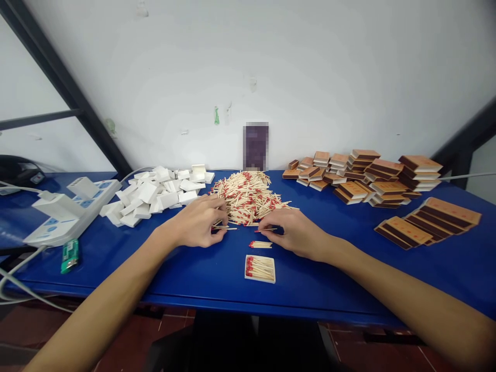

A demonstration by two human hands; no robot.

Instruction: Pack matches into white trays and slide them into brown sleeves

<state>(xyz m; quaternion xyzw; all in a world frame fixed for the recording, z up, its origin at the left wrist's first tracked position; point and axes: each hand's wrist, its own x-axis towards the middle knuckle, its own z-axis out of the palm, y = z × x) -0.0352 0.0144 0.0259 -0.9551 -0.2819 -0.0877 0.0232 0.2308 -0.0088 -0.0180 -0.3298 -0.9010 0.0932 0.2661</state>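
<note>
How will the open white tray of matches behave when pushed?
The white tray looks thin-walled, so it is probably light. Sitting flat and low on the blue table, it seems unlikely to tip. Its matches lie loose and uncovered, so they might shift.

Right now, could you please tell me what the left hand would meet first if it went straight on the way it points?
Most likely, the left hand would first meet the heap of matches, though depth is unclear.
</note>
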